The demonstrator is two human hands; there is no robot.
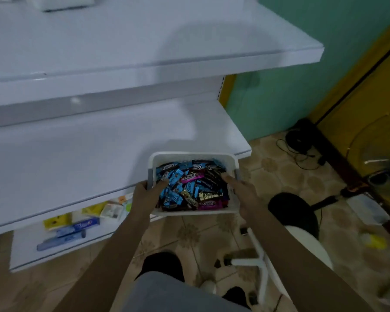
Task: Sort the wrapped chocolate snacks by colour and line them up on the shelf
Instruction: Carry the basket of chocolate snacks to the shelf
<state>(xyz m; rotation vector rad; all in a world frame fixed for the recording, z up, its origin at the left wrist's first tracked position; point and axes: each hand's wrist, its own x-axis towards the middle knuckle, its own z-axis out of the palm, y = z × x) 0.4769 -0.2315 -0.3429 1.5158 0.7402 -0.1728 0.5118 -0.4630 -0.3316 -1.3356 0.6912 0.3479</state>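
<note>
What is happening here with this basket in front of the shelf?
A person holds a white basket full of wrapped chocolate snacks, with blue, pink and dark ones all mixed. The left hand grips the basket's left rim, thumb inside. The right hand is at the right side and reaches in over the snacks; whether it grips is unclear. The basket is at the front edge of the white shelf, and no snack is lined up there yet.

Both bare forearms reach forward from the lower edge of the view, drawing slightly together. The left hand (147,194) grips the left rim of the basket (194,155), thumb hooked inside. The right hand (242,192) holds the right rim, thumb laid over it, its other fingers hidden.
</note>
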